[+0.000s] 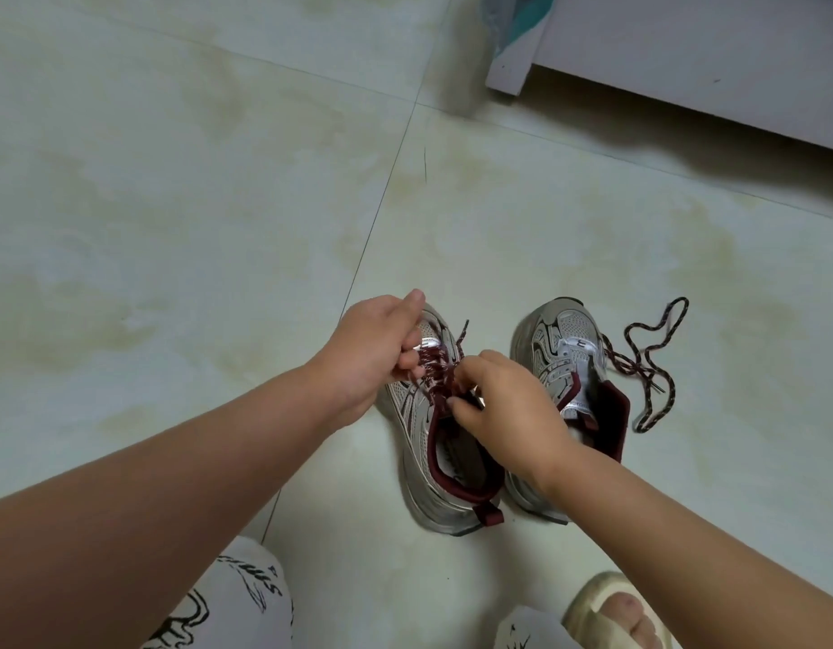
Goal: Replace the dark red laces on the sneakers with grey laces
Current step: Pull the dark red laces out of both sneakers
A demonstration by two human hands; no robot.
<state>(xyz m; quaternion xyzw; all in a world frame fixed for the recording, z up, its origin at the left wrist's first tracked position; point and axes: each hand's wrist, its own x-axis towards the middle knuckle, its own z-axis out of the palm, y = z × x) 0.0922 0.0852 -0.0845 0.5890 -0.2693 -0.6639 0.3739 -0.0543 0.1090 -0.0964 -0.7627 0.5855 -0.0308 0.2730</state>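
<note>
two silver-grey sneakers stand side by side on the tiled floor, toes pointing away from the person. the left sneaker is the landmark: it is laced with a dark red lace over its tongue. the left hand hovers over the toe end of this sneaker, fingers curled, pinching a strand of that lace. the right hand sits just right of the lace, over the tongue, its fingertips pinching the lace near the upper eyelets. the right sneaker stands just beside the left sneaker, unlaced. a loose dark red lace lies on the floor to its right, touching its side.
</note>
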